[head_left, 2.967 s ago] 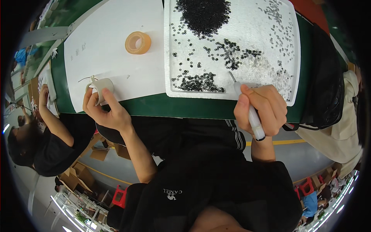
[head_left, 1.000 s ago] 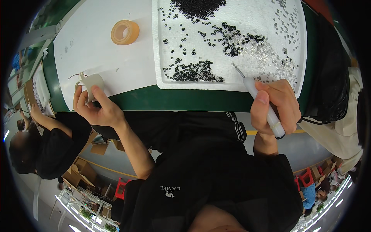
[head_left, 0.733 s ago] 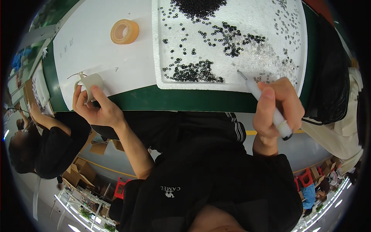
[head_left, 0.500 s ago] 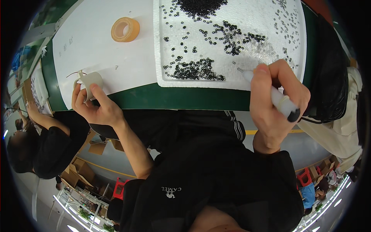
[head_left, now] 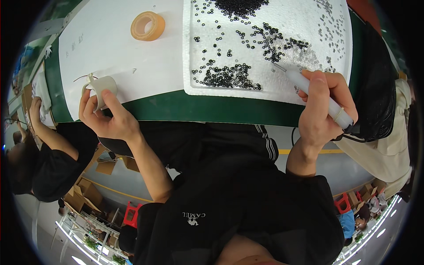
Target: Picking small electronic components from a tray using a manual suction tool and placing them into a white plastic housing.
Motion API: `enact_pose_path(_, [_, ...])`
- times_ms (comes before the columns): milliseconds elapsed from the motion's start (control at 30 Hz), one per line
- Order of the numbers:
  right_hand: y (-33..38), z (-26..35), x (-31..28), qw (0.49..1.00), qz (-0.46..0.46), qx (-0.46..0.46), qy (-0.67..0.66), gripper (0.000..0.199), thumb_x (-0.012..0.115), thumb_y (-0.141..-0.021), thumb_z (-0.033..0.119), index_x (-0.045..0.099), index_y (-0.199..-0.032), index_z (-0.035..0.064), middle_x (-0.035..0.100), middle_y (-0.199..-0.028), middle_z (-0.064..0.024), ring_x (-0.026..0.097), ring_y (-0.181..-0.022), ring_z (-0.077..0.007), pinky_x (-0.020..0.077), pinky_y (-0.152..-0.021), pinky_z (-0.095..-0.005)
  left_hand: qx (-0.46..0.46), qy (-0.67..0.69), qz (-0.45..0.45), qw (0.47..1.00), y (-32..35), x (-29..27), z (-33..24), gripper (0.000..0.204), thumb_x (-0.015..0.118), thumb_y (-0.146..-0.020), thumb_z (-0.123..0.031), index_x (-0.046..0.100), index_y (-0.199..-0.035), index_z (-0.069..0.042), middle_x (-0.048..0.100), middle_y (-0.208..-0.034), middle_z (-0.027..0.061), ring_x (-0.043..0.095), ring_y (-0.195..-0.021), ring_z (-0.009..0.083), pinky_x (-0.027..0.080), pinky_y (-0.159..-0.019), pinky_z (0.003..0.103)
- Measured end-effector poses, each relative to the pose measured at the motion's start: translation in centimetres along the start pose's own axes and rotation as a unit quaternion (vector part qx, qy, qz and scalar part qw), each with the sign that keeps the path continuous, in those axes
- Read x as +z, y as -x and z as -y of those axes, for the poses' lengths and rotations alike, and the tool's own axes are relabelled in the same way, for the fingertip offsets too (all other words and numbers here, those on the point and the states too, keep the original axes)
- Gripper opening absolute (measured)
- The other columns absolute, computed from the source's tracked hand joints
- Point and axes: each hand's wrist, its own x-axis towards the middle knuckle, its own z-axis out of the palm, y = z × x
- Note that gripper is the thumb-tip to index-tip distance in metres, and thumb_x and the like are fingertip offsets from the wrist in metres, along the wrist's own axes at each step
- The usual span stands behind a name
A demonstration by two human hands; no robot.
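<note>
The right hand [head_left: 322, 110] has come back up to the tray [head_left: 194, 84] after dipping away from it half a second ago: then the pen [head_left: 316, 95] was tilted off past the table edge, and now its thin tip rests again on the white foam at about 2 o'clock from the dense heap of black rings [head_left: 225, 77]. That reads as one pick-up stroke finished and the tip returned among the loose pieces for another. The hand is wrapped tightly round the pen, thumb and fingers closed on the white barrel, with a dark cord trailing from its rear end toward 4 o'clock. The left hand [head_left: 108, 117] has hardly shifted over the last three seconds; it sits at the near edge of the white sheet [head_left: 128, 57], fingers curled narrowly round a small cream part [head_left: 100, 88] from which a thin wire curves out toward 10 o'clock. The rings lie scattered across the tray, the nearest cluster just beside the pen tip at its 8 o'clock and well apart from the left hand, which lies off at 9 o'clock from the tray. A tape roll [head_left: 148, 25] lies on the sheet at 12 o'clock from the left hand. Another person's arm [head_left: 48, 132] shows at the far left.
</note>
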Motion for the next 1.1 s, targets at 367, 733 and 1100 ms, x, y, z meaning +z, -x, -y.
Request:
enact_pose_path(367, [0.0,0.0,0.2,0.999,-0.004,-0.019,0.036,0.015,0.068,-0.083,0.005,0.067,-0.069,-0.0010,0.059,-0.056,0.0024,0.040,-0.049,0.0003,0.0283,-0.046,-0.0179,0.006,-0.001,-0.002,1.000,-0.1,0.0,0.0,0.017,0.068,-0.087,-0.002,0.056,-0.100,0.002,0.053,-0.121,0.0152,0.059,-0.106,0.0240,0.055,-0.077,0.032])
enact_pose_path(733, [-0.1,-0.1,-1.3,0.997,0.000,-0.043,0.067,0.015,0.068,-0.079,0.003,0.061,-0.066,0.0000,0.057,-0.054,-0.0009,0.041,-0.046,-0.0037,0.0297,-0.045,-0.0207,0.019,-0.025,0.006,0.999,0.0,-0.1,0.0,0.021,0.066,-0.088,0.001,0.052,-0.103,0.005,0.057,-0.120,0.0168,0.060,-0.107,0.0256,0.058,-0.083,0.037])
enact_pose_path(1100, [0.0,2.0,-4.1,0.930,0.231,-0.192,0.212,0.024,0.074,-0.065,-0.010,0.070,-0.086,0.0004,0.059,-0.080,-0.0090,0.057,-0.068,-0.0166,0.0437,-0.060,-0.0257,0.012,0.004,-0.002,1.000,-0.1,0.2,0.0,0.017,0.067,-0.088,-0.002,0.056,-0.100,0.001,0.052,-0.122,0.0159,0.059,-0.106,0.0237,0.054,-0.078,0.031])
